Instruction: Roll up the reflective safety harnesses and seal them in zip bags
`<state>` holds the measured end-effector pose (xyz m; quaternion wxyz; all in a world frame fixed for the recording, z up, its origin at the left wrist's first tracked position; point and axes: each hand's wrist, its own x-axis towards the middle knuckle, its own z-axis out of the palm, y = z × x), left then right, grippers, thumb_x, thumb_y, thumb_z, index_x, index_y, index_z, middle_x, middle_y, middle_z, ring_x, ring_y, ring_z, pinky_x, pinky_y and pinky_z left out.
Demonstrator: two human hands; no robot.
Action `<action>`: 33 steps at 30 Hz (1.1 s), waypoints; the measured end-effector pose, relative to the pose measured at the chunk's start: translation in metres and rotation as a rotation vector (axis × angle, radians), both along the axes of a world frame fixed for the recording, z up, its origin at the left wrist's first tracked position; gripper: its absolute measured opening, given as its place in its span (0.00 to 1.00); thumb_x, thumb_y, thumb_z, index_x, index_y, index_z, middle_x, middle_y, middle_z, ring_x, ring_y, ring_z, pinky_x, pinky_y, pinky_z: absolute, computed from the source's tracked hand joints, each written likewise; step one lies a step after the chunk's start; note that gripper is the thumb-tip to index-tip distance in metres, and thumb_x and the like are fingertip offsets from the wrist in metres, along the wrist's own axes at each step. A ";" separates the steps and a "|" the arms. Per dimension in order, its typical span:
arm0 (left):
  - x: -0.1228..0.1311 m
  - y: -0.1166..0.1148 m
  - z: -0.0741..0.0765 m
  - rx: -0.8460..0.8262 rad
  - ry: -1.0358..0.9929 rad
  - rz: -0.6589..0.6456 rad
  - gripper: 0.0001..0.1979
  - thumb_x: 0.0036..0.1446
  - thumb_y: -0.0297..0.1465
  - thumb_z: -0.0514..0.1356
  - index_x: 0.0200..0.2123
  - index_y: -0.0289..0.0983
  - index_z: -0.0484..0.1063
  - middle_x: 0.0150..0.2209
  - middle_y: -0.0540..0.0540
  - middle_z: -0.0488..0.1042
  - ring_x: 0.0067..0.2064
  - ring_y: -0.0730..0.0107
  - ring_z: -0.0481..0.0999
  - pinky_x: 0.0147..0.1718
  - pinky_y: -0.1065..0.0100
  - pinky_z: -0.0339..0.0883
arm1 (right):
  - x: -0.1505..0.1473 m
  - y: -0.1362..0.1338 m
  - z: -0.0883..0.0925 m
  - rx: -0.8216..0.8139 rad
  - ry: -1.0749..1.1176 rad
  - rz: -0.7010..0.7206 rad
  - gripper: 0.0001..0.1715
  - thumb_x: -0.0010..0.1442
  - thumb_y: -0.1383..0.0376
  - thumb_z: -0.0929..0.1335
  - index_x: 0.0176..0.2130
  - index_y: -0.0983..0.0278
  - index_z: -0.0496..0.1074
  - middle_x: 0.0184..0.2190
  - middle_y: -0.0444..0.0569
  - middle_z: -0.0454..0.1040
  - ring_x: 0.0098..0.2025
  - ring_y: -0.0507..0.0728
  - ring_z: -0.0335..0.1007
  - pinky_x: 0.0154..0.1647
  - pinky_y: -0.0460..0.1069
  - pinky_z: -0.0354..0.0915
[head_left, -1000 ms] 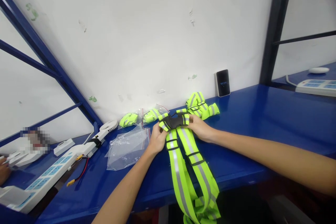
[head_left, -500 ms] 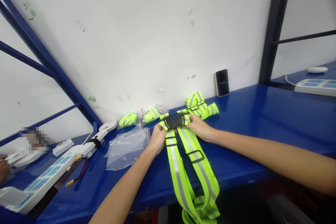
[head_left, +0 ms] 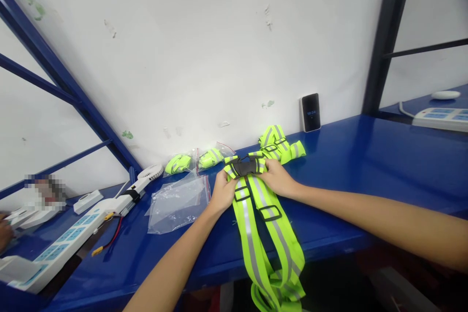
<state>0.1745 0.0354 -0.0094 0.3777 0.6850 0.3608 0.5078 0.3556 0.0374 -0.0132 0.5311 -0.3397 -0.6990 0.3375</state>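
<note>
From across the room, the person's left hand and right hand look to be working at the black yoke of a neon-yellow reflective harness. The fingers of both hands are clamped on the yoke's two sides, and the harness lies on the blue metal counter with its long straps running towards the person. Its lower loops hang past the counter's front edge, so shifting it calls for a firm hold on the yoke and care with that overhang. A crumpled clear plastic zip bag lies just beside the left hand, limiting room there. A bundled neon-yellow harness sits just behind the right hand, while the counter extends farther right.
</note>
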 end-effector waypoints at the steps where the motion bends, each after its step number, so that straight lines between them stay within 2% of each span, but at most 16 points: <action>1: 0.000 0.000 0.000 0.001 -0.003 0.010 0.11 0.52 0.31 0.61 0.40 0.33 0.76 0.40 0.45 0.79 0.41 0.63 0.77 0.43 0.65 0.70 | 0.000 0.000 0.000 -0.002 -0.024 -0.007 0.11 0.54 0.67 0.67 0.37 0.67 0.78 0.34 0.47 0.79 0.39 0.61 0.73 0.40 0.51 0.67; 5: 0.000 0.002 -0.002 0.010 -0.007 0.073 0.11 0.49 0.31 0.64 0.36 0.33 0.76 0.37 0.46 0.79 0.40 0.62 0.77 0.40 0.66 0.70 | 0.000 -0.001 -0.003 -0.010 -0.104 -0.060 0.09 0.54 0.64 0.67 0.27 0.68 0.75 0.27 0.44 0.77 0.31 0.58 0.70 0.31 0.48 0.63; 13: 0.002 0.001 -0.002 -0.044 -0.023 0.025 0.12 0.48 0.31 0.65 0.38 0.33 0.77 0.38 0.46 0.80 0.39 0.63 0.77 0.40 0.66 0.70 | -0.001 -0.001 -0.004 0.022 -0.081 -0.092 0.08 0.52 0.65 0.67 0.29 0.67 0.76 0.28 0.45 0.77 0.32 0.58 0.70 0.33 0.49 0.64; 20: 0.005 -0.001 0.002 -0.013 0.020 0.037 0.12 0.47 0.30 0.66 0.38 0.33 0.77 0.37 0.45 0.80 0.36 0.64 0.77 0.40 0.65 0.70 | -0.002 -0.004 -0.003 0.024 -0.089 -0.143 0.07 0.51 0.67 0.68 0.26 0.67 0.75 0.25 0.45 0.76 0.29 0.57 0.69 0.29 0.47 0.63; 27: 0.000 0.001 0.001 0.007 0.038 0.032 0.13 0.45 0.29 0.67 0.37 0.33 0.78 0.36 0.46 0.80 0.36 0.65 0.77 0.39 0.67 0.70 | -0.003 -0.006 0.000 0.070 -0.058 -0.014 0.12 0.55 0.70 0.65 0.36 0.65 0.79 0.34 0.46 0.80 0.36 0.60 0.73 0.39 0.51 0.67; 33: -0.003 0.004 -0.003 -0.037 -0.010 0.032 0.14 0.44 0.29 0.68 0.37 0.33 0.78 0.36 0.45 0.80 0.36 0.64 0.77 0.38 0.66 0.70 | -0.003 -0.008 0.004 0.060 -0.055 0.132 0.15 0.60 0.65 0.65 0.45 0.64 0.76 0.44 0.48 0.78 0.46 0.61 0.72 0.49 0.54 0.65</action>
